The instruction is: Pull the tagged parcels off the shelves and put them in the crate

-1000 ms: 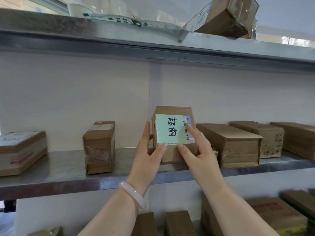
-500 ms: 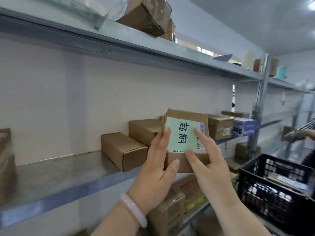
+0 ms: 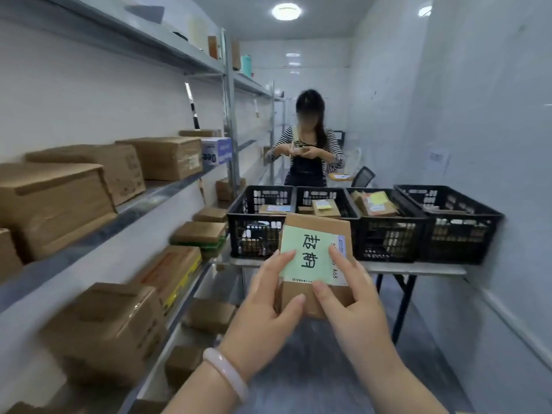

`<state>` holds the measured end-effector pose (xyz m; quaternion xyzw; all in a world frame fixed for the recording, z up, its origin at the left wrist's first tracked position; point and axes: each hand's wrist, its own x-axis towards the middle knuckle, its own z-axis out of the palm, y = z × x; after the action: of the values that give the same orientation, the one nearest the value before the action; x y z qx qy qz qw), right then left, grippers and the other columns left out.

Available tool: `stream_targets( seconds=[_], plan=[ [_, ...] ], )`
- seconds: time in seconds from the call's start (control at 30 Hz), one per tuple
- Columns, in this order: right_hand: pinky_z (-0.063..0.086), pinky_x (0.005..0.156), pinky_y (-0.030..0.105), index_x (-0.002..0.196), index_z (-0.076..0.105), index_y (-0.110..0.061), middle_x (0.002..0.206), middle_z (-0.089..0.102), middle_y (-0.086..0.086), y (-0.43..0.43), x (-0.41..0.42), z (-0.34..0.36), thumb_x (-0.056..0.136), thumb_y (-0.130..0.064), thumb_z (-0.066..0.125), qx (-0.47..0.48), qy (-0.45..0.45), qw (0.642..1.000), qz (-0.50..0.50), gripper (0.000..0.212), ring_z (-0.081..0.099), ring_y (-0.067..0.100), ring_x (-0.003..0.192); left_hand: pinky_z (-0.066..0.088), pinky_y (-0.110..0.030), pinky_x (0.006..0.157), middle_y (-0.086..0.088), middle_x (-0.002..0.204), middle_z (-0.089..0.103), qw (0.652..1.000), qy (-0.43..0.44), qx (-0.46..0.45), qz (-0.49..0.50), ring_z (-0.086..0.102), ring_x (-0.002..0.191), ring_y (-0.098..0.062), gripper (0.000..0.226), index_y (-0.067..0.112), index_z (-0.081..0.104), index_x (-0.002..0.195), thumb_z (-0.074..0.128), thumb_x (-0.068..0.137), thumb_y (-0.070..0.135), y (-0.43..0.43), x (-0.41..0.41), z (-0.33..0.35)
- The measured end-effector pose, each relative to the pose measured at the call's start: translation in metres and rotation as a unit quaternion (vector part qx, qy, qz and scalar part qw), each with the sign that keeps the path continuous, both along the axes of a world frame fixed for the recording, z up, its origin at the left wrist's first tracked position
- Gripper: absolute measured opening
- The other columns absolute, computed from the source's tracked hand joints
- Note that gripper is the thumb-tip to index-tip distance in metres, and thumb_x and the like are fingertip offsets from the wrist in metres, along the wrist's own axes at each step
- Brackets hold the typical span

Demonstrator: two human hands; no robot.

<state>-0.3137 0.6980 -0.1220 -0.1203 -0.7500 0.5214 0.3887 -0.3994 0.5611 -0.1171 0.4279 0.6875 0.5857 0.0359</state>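
My left hand (image 3: 265, 309) and right hand (image 3: 355, 300) pinch the tagged parcel (image 3: 316, 227) by its lower sides, in mid-air short of the black crates (image 3: 388, 234), so I judge this fingertip hold could let it slip, or land it in the wrong crate.

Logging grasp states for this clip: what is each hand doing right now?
Left hand: holds the tagged parcel by its left side.
Right hand: holds the same parcel, touching its green tag.

Both hands, left hand (image 3: 263, 306) and right hand (image 3: 352, 297), grip a cardboard parcel (image 3: 316, 264) bearing a green tag (image 3: 304, 252), held before four black crates (image 3: 364, 225) on a table (image 3: 418, 268); shelves (image 3: 134, 210) stand left.
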Motion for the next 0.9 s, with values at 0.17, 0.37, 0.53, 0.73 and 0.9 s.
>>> stream_targets(
  seconds=[0.17,0.37,0.53,0.73,0.9],
  plan=[
    [0.040,0.084,0.003,0.117,0.042,-0.075,0.129,0.037,-0.030,0.053,0.108,-0.007,0.084,-0.033,0.072,0.031,-0.037,0.989,-0.141,0.060,0.037,-0.018,0.119,0.055,-0.028,0.088,0.009,0.132,0.055,0.984,-0.063,0.003,-0.167,0.061,0.112,-0.003,0.061,0.052,0.039,0.134,0.061,0.090,0.016,0.086,0.070,-0.009],
    [0.040,0.108,0.032,0.133,0.040,-0.062,0.144,0.035,-0.013,0.108,0.222,-0.004,0.084,-0.039,0.071,0.023,-0.077,0.956,-0.283,0.062,0.032,-0.002,0.133,0.056,-0.029,0.089,-0.002,0.141,0.047,0.946,-0.085,-0.018,-0.311,0.061,0.113,-0.003,0.067,0.043,0.036,0.139,0.065,0.090,0.009,0.179,0.159,-0.008],
    [0.037,0.107,0.026,0.136,0.034,-0.061,0.143,0.030,-0.021,0.156,0.305,-0.007,0.087,-0.039,0.068,0.025,-0.103,0.929,-0.355,0.063,0.026,-0.018,0.127,0.057,-0.025,0.083,0.001,0.138,0.050,0.912,-0.093,-0.041,-0.398,0.063,0.110,-0.002,0.072,0.050,0.035,0.137,0.069,0.088,0.009,0.256,0.231,-0.014],
    [0.040,0.097,0.012,0.141,0.032,-0.055,0.144,0.029,-0.022,0.218,0.403,-0.017,0.088,-0.036,0.067,-0.008,-0.122,0.902,-0.414,0.067,0.032,-0.012,0.127,0.056,-0.028,0.087,0.008,0.134,0.055,0.868,-0.106,-0.071,-0.480,0.062,0.112,-0.002,0.070,0.060,0.036,0.133,0.073,0.080,0.031,0.345,0.317,-0.026],
    [0.036,0.064,-0.006,0.141,0.030,-0.056,0.132,0.026,-0.028,0.261,0.456,-0.035,0.093,-0.034,0.061,-0.062,-0.145,0.883,-0.442,0.061,0.029,-0.029,0.107,0.058,-0.031,0.085,0.015,0.127,0.062,0.828,-0.131,-0.116,-0.532,0.063,0.113,-0.007,0.066,0.063,0.042,0.127,0.074,0.081,0.028,0.411,0.360,-0.040]
  ],
)
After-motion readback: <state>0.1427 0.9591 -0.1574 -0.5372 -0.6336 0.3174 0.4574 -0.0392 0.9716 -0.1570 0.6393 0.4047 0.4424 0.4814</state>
